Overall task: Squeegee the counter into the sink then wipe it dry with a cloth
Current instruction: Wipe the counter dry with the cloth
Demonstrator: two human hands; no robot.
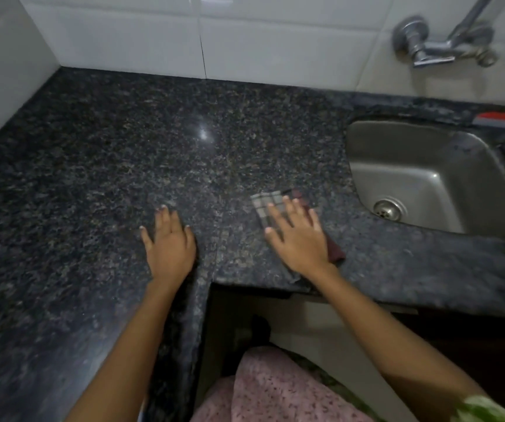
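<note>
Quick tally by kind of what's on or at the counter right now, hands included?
Hands: 2, left hand and right hand
Cloth: 1, checked cloth under the right hand
Sink: 1
Tap: 1
Total: 5

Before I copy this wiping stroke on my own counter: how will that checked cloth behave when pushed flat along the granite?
The checked cloth looks thin and floppy: it lies flat under the spread right hand, so it would likely bunch if pushed from one edge. The granite counter shines, so it probably slides easily. One corner reaches the counter's front edge and may droop.
</note>
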